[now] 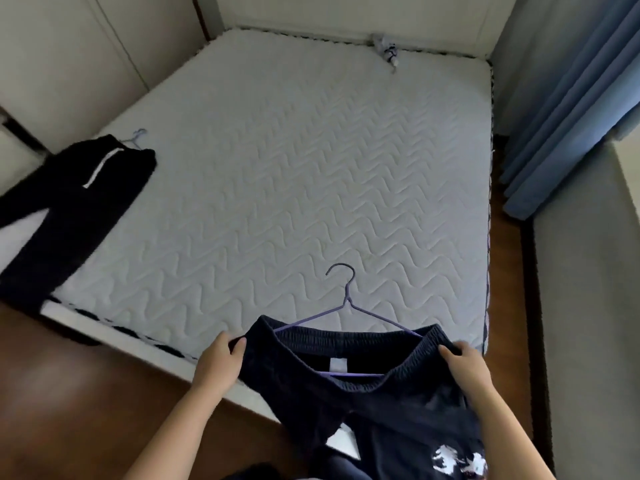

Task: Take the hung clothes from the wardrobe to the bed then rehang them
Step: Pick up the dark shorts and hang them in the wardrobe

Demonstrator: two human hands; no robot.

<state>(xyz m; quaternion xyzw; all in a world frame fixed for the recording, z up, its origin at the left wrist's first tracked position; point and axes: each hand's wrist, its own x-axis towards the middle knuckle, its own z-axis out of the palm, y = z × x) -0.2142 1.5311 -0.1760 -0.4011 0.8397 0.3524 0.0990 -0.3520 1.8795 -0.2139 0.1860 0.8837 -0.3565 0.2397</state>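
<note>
The dark pants (346, 403) are at the near edge of the bed (294, 150), toward its right corner. They hang on a purple hanger (347, 289).

The left hand (221, 358) pinches the left end of the waistband, with the thumb on top and the fingers curled under the cloth. The right hand (464, 365) grips the right end the same way. Both hands hold cloth, not the wire.

The waistband is stretched from left to right between the hands. It runs along the near edge of the bed. The hook of the hanger points away from the person, toward the far end of the bed. The legs of the pants drop down off the near edge, toward the person. I cannot tell if the hanger touches the bed or is just over it.

Bare bed lies right in front of both hands. Neither hand is closer to it than the other. So I think the next move is a push forward and down, with both hands going together. That would keep the waistband flat and the hook pointing the same way.

The other pants (79, 209) lie at the near left corner of the bed, well apart from these. They are on a hanger too, and their hook also points to the far end. Their legs hang off the bed.
</note>
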